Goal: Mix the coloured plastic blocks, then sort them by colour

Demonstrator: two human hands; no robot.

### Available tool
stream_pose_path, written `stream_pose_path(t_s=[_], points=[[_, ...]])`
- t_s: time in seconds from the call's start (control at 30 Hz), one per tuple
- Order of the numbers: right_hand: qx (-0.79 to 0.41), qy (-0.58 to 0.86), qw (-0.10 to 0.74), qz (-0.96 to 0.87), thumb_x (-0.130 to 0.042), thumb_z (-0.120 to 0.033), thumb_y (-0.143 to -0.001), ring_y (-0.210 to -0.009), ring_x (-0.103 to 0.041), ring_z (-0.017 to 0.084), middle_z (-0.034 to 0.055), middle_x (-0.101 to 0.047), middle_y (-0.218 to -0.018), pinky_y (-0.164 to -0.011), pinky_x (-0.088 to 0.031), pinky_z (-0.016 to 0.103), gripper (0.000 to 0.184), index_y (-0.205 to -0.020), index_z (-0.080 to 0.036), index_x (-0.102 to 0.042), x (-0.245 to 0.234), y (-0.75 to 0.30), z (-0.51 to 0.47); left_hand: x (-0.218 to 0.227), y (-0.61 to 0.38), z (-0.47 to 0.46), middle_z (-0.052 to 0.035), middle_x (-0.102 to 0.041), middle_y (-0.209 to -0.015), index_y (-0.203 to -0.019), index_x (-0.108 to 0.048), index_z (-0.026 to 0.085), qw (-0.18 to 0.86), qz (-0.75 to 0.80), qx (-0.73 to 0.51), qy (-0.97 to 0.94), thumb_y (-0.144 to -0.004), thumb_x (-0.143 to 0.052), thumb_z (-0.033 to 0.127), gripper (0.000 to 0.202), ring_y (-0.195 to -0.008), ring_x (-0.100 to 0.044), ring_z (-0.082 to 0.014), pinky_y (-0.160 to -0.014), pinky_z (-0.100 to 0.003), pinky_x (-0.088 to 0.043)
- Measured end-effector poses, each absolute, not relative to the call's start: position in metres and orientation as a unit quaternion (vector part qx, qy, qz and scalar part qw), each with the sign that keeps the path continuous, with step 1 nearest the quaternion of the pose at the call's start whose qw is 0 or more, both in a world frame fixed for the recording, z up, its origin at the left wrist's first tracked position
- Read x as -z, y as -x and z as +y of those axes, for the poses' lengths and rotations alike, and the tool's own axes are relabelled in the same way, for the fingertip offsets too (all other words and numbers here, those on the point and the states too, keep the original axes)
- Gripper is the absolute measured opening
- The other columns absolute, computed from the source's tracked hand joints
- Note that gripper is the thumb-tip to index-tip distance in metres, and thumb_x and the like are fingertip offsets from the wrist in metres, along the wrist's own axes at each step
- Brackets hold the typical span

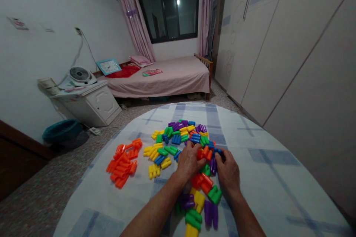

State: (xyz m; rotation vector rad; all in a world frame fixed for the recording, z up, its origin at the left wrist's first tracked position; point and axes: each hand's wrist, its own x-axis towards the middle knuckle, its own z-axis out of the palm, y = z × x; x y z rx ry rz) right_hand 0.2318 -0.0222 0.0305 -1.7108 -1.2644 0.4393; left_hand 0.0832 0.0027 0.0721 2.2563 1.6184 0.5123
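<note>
A mixed pile of plastic toy building blocks, made of joined tubes in several colours, is spread over the middle of the table. My left hand (190, 160) reaches into its right part, thumb and fingers closed around an orange block (205, 153). Just to the right, my right hand (229, 170) has its thumb and forefinger closed at a small blue block (218, 150), partly hidden by the fingers. A purple block (213, 166) lies between the hands. Closer to me are another orange block (202, 182), a green block (214, 194) and a purple block (211, 214).
Orange blocks (122, 164) form a separate heap on the left. A checked cloth covers the round table (278, 189). Beyond stand a bed (172, 77), a white cabinet (101, 102) with a fan (80, 75), a bin (62, 131) and a wardrobe (278, 44).
</note>
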Motion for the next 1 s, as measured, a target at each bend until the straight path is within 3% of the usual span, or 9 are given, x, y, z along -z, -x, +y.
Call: stream_pose_path(t_s=[0.37,0.6,1.0], points=[[-0.195,0.690,0.448,-0.535,-0.043,-0.041,-0.084,-0.092,-0.059,0.021,0.0054,-0.064,-0.101,-0.080,-0.044,0.033,0.034,-0.105,-0.021,-0.061,-0.0315,-0.2294,-0.0246,-0.0663,-0.0798,0.0048,-0.0028,-0.050,-0.107,-0.102,-0.057,0.023,0.230,0.535,-0.289,-0.760,-0.075,-0.058,0.021,0.028,-0.094,-0.056,-0.0153,-0.085,-0.027,-0.046],[-0.185,0.650,0.437,-0.593,-0.044,-0.035,-0.084,-0.099,-0.056,0.022,0.0078,-0.063,-0.107,-0.090,-0.042,0.038,0.033,-0.107,-0.018,-0.061,-0.0287,-0.2277,-0.0228,-0.0693,-0.0833,0.0042,-0.0058,-0.051,-0.114,-0.123,-0.056,0.025,0.237,0.481,-0.269,-0.800,-0.080,-0.059,0.032,0.043,-0.098,-0.058,-0.0185,-0.089,-0.031,-0.048],[-0.245,0.572,0.487,-0.613,-0.050,-0.032,-0.080,-0.105,-0.057,0.023,0.0072,-0.065,-0.110,-0.097,-0.041,0.042,0.031,-0.105,-0.021,-0.065,-0.0303,-0.2278,-0.0224,-0.0632,-0.0802,0.0106,-0.0056,-0.059,-0.105,-0.117,-0.060,0.022,0.345,0.496,-0.323,-0.729,-0.072,-0.067,0.039,0.049,-0.096,-0.058,-0.0198,-0.087,-0.033,-0.047]])
